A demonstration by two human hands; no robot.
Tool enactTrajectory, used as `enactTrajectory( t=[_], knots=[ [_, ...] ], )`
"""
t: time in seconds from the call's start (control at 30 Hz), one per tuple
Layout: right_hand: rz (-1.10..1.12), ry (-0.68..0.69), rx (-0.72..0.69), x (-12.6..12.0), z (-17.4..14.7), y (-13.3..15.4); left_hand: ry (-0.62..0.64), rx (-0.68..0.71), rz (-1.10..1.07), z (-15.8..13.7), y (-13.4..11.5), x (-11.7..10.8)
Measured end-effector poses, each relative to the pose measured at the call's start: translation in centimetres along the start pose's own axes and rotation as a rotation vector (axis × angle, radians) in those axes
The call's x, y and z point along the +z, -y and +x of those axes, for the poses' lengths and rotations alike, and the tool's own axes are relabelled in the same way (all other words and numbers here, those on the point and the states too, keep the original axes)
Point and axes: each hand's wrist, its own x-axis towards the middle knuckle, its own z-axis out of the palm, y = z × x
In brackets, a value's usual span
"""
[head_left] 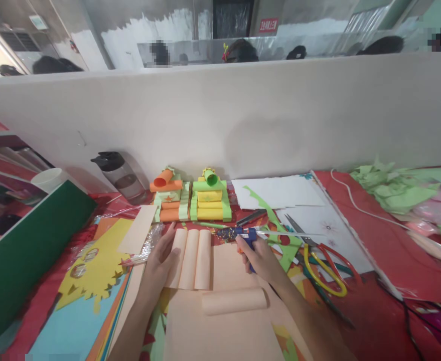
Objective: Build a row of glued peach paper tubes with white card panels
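Observation:
Three peach paper rolls (188, 258) lie side by side. My left hand (162, 255) rests along their left edge, fingers stretched out and thumb apart, touching the leftmost roll. In my right hand (257, 254) is a blue hot glue gun (239, 233), its nozzle pointing left at the top of the rightmost roll. A clear glue stick (295, 233) extends from its back. A single peach roll (234, 301) lies crosswise nearer to me, on flat peach paper sheets (220, 333).
Two paper models, orange (170, 214) and yellow-green (210, 213), stand behind the rolls. Scissors (323, 268) lie right of my right hand. At left are a water bottle (117, 175), a green box (35, 250) and cut yellow paper (92, 265). A white partition (205, 115) closes off the back.

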Motion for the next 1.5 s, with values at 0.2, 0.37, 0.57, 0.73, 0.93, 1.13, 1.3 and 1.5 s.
enactTrajectory(
  t=[0.2, 0.37, 0.57, 0.73, 0.93, 1.13, 1.3, 1.5],
  knots=[
    [-0.079, -0.015, -0.005, 0.3, -0.1, 0.1, -0.008, 0.013, 0.015, -0.1, 0.0, 0.1],
    [-0.097, -0.021, -0.004, 0.3, -0.1, 0.4, -0.014, 0.041, 0.022, -0.3, -0.4, 0.6],
    [-0.098, 0.012, -0.025, 0.1, -0.2, 0.7, -0.023, 0.050, 0.040, -0.5, -0.7, 0.9],
    [-0.117, 0.033, -0.020, -0.1, -0.3, 0.6, -0.016, 0.046, 0.031, -0.4, -0.3, 0.6],
    [-0.141, -0.007, -0.047, 0.0, -0.2, 0.4, -0.015, 0.028, 0.052, -0.5, -0.7, 0.7],
    [-0.189, -0.038, -0.048, 0.2, 0.0, 0.3, -0.022, 0.053, 0.073, -0.7, -1.0, 1.1],
    [-0.198, -0.014, -0.052, 0.1, 0.0, 0.3, -0.018, 0.045, 0.080, -0.6, -0.7, 0.8],
    [-0.170, 0.042, -0.057, -0.4, -0.3, 0.1, -0.010, 0.058, 0.063, -0.3, 0.0, 0.4]
  ],
)
